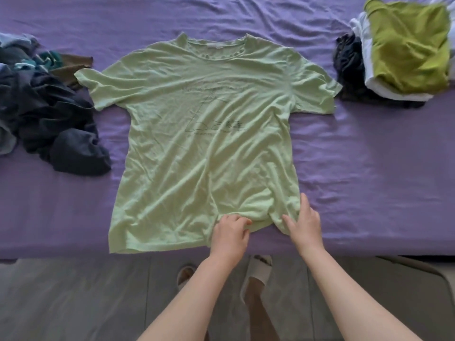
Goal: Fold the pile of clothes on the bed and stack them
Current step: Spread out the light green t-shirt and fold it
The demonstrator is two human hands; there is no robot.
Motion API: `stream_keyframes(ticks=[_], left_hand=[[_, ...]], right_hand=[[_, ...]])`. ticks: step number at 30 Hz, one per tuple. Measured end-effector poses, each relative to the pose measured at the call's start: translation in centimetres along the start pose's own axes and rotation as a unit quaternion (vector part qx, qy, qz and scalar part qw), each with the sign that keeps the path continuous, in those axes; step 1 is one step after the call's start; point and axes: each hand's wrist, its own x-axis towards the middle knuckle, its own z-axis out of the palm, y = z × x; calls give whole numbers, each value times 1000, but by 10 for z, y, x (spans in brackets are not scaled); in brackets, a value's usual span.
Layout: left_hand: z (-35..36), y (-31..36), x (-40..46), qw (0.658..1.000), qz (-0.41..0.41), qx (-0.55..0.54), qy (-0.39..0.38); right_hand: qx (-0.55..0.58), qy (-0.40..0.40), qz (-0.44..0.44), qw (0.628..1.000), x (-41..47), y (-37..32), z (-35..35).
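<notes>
The tee (204,143) lies spread flat and face up on the bed (369,168), stretching away from both hands, collar at the far end, sleeves out to either side; no fold has been made in it yet. The left hand (230,233) sits at the near hem with fingers curled onto the cloth, seemingly pinching it, and the right hand (306,221) rests just beside it at the hem's right corner, fingers fairly straight on the bunched fabric. Together they look to be smoothing the hem. Far off to the left of the hands, a dark pile (46,114) remains unfolded. Far to the right and beyond them sits the stack (403,50), an olive piece on top. So the job looks partly done, with this shirt and the pile left.
</notes>
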Motion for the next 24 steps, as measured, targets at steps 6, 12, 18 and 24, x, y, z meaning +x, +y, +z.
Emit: stream_keyframes(ticks=[6, 12, 18, 24], left_hand=[[-5, 16, 2, 999, 6, -43, 31], [-16, 24, 7, 1000, -7, -11, 11], [-10, 12, 9, 985, -107, 101, -94], [2, 13, 3, 981, -88, 142, -103]], right_hand=[[199, 86, -87, 972, -10, 0, -11], [223, 82, 20, 971, -14, 24, -29], [24, -12, -67, 997, -12, 47, -38], [-143, -74, -13, 987, -10, 59, -31]])
